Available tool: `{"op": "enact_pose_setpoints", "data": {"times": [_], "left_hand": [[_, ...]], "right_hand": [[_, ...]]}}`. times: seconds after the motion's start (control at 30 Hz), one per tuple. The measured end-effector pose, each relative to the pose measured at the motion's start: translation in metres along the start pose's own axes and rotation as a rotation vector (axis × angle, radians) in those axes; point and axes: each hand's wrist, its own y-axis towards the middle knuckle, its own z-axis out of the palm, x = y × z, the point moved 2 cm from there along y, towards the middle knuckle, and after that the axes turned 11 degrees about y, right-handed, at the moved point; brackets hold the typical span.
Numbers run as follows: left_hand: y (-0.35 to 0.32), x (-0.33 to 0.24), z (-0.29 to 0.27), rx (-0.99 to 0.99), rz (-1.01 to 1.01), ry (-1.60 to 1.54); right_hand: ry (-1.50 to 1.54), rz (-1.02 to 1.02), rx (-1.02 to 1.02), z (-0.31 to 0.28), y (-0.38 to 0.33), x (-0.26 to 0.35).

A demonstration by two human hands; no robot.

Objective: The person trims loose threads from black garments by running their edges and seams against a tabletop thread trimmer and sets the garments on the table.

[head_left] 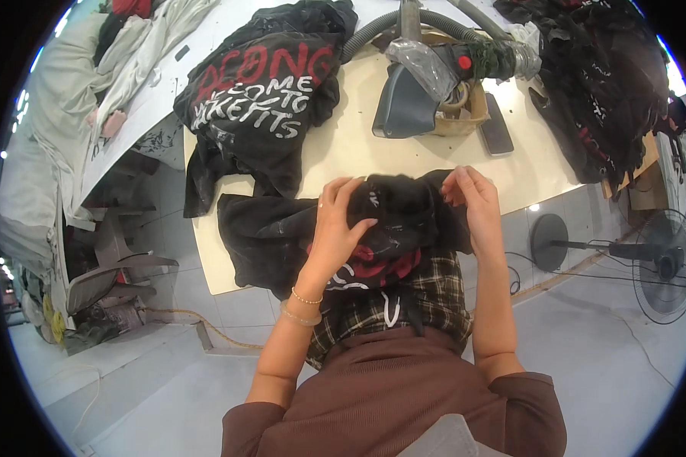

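At table edge, found left hand (335, 228) closed over the bunched top of a black shirt (392, 221), fingers curled into the cloth; right hand (472, 199) pinching the shirt's far edge between thumb and fingertips. Judged to be mid-handling, garment gathered rather than spread; next move likely calls for a firmer two-handed hold. Noted red and white print, creased, shirt draped partly over table (351, 145), partly over lap. Beyond, stacked printed shirts (263, 84) and steam iron (408, 95).
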Motion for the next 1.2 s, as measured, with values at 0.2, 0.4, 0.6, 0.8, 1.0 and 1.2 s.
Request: {"op": "enact_pose_setpoints", "data": {"times": [0.2,0.4,0.6,0.8,1.0,1.2], "left_hand": [[-0.025,0.012,0.01,0.035,-0.118,-0.063],[-0.005,0.006,0.027,0.078,-0.688,-0.295],[-0.017,0.024,0.057,0.239,-0.49,-0.023],[-0.015,0.023,0.01,-0.031,-0.865,-1.325],[-0.015,0.004,-0.031,0.273,-0.447,-0.717],[-0.015,0.005,-0.032,0.183,-0.358,-0.673]], "right_hand": [[-0.176,-0.024,-0.039,-0.001,0.011,-0.01],[-0.28,0.153,0.289,0.039,0.032,0.01],[-0.111,0.309,0.844,0.06,-0.027,0.028],[-0.407,-0.161,0.012,-0.009,-0.022,0.017],[-0.361,-0.465,-0.305,-0.001,-0.018,0.015],[-0.206,-0.032,-0.051,-0.029,-0.014,-0.012]]}}
